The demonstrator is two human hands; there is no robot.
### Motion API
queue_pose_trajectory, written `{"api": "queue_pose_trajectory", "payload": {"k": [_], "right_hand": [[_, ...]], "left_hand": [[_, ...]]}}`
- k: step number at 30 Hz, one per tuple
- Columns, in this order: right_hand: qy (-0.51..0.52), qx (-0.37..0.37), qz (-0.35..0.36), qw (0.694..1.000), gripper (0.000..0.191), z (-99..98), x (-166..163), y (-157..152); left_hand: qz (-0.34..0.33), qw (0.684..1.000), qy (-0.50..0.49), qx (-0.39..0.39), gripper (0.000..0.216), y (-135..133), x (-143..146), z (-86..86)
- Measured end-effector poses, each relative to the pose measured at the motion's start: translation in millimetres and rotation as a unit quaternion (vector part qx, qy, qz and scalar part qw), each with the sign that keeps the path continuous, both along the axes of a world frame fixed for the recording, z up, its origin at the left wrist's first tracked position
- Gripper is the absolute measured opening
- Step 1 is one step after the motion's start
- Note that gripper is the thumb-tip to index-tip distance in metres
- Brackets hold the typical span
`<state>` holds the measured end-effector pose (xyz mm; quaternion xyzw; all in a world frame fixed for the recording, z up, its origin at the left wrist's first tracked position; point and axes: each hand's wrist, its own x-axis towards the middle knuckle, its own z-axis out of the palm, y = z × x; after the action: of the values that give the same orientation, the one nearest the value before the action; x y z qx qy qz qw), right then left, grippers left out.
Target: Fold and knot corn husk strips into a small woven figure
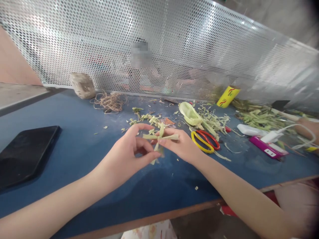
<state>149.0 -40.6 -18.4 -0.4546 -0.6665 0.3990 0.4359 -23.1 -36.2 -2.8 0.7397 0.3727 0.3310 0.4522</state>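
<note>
A small cross-shaped piece of folded pale green leaf strips (161, 132) is held up between my two hands, above the blue table. My right hand (183, 144) pinches it near its centre, thumb in front and the other fingers mostly hidden behind. From the left, my left hand (127, 146) curls toward the piece. Its thumb tip lies at the lower strip, which is slightly blurred, and its index finger arches above. Just behind the hands lie small knotted leaf pieces (149, 118). Scissors (203, 141) with red and yellow handles rest to the right of my right hand.
A black tablet-like device (27, 154) lies at left. Behind are twine (109, 102), a cloudy container (83, 85), a pale green husk (190, 114), leaf shreds (215, 119) and a yellow wrapper (228, 96). A purple power bank (267, 147) with cable and another person's hand (307, 127) are at right. A perforated metal screen (169, 49) stands behind.
</note>
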Motion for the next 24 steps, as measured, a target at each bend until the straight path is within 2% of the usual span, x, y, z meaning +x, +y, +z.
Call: {"api": "queue_pose_trajectory", "payload": {"k": [4, 6, 9, 12, 14, 19, 24], "right_hand": [[-0.064, 0.086, -0.027, 0.994, 0.019, 5.1, 7.7, 0.8], [-0.09, 0.103, -0.022, 0.99, 0.015, 5.6, 8.4, 0.2], [-0.118, 0.141, 0.009, 0.983, 0.009, 5.5, 6.8, -2.5], [-0.148, 0.208, 0.009, 0.967, 0.008, 5.5, 5.6, -6.0], [-0.166, 0.225, 0.01, 0.96, 0.009, 5.2, 5.6, -8.2], [-0.235, 0.245, -0.007, 0.941, 0.014, 3.7, 5.2, -13.8], [-0.276, 0.259, 0.015, 0.925, 0.015, 6.4, 6.3, -17.4]], "left_hand": [[0.028, 0.997, 0.025, 0.069, 0.037, 3.4, -4.3, 1.2], [0.032, 0.996, 0.033, 0.076, 0.035, 4.6, -5.3, 1.0], [0.029, 0.999, 0.024, 0.029, 0.033, 6.1, -5.3, 1.6], [0.027, 0.998, -0.003, -0.052, 0.035, 7.7, -4.3, 3.0], [0.024, 0.997, -0.021, -0.074, 0.035, 8.4, -3.5, 3.1], [0.036, 0.998, -0.013, -0.053, 0.03, 7.0, -3.2, 0.4], [-0.014, 0.999, 0.022, -0.028, 0.014, 7.8, -4.3, 1.8]]}}
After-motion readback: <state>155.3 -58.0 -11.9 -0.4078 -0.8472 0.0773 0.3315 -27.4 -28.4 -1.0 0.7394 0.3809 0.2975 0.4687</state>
